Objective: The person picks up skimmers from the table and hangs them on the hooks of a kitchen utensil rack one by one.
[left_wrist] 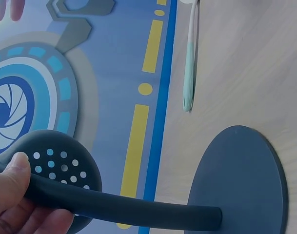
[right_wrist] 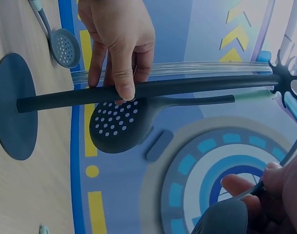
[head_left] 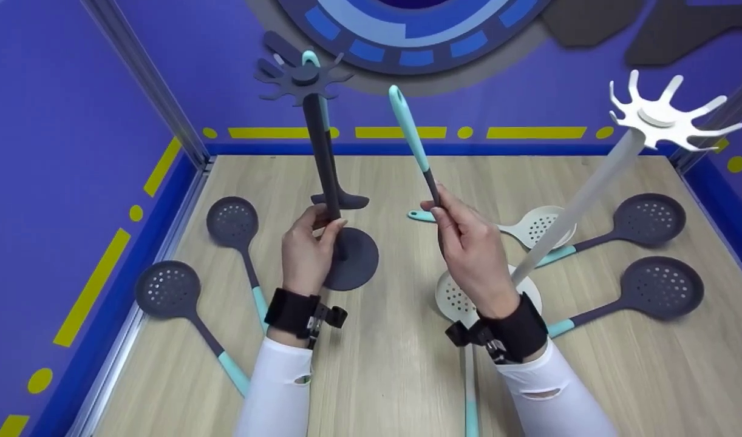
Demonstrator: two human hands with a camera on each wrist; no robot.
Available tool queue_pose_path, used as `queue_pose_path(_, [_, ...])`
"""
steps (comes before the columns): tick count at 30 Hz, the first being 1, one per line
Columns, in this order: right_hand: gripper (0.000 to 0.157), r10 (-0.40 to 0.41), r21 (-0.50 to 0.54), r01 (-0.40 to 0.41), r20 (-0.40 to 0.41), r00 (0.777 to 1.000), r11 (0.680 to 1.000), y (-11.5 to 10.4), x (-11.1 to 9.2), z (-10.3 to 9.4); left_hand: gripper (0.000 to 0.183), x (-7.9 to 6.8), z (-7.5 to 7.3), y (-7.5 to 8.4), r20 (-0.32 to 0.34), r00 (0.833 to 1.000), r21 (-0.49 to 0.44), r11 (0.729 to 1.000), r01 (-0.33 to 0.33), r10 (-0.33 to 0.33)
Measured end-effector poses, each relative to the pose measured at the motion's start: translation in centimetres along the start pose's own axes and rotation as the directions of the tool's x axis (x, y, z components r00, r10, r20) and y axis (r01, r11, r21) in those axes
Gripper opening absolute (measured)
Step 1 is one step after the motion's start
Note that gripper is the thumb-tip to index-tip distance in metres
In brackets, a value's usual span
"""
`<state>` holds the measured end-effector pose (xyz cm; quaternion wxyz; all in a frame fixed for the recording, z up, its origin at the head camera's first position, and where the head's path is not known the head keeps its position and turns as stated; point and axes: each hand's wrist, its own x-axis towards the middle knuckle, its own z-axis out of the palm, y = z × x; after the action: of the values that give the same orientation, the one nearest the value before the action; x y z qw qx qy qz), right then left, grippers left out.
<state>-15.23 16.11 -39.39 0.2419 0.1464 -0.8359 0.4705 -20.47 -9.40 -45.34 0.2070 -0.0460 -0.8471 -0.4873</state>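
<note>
My left hand (head_left: 306, 252) grips the pole of a dark grey utensil stand (head_left: 325, 158) low down, just above its round base. From the stand's hooked top hangs a dark skimmer (right_wrist: 116, 126) with a mint handle; its perforated head is behind the pole, close to my left fingers. My right hand (head_left: 474, 249), to the right of the stand, holds a dark utensil (head_left: 412, 130) by the grey part of its shaft, mint handle end up. My hand hides its head in the head view; the right wrist view shows only part of a dark rounded head (right_wrist: 224, 217).
A white utensil stand (head_left: 656, 118) leans in view at right. White skimmers (head_left: 544, 224) lie around its base. Two dark skimmers (head_left: 662, 288) lie at the right and two more dark skimmers (head_left: 167, 288) at the left. Blue panels (head_left: 55, 182) wall the table (head_left: 395, 364).
</note>
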Motion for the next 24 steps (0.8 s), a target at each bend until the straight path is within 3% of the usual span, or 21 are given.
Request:
queue_pose_path(10, [0.04, -0.019, 0.027, 0.019, -0.001, 1.0, 0.999, -1.0, 2.4, 0.4, 0.029, 0.1, 0.1, -0.1, 0.016, 1.0, -0.012, 1.0, 0.021, -0.021])
queue_pose_path(24, [0.039, -0.027, 0.029, 0.027, 0.016, 1.0, 0.999, -1.2, 3.4, 1.3, 0.027, 0.2, 0.2, -0.2, 0.005, 1.0, 0.002, 1.0, 0.02, -0.02])
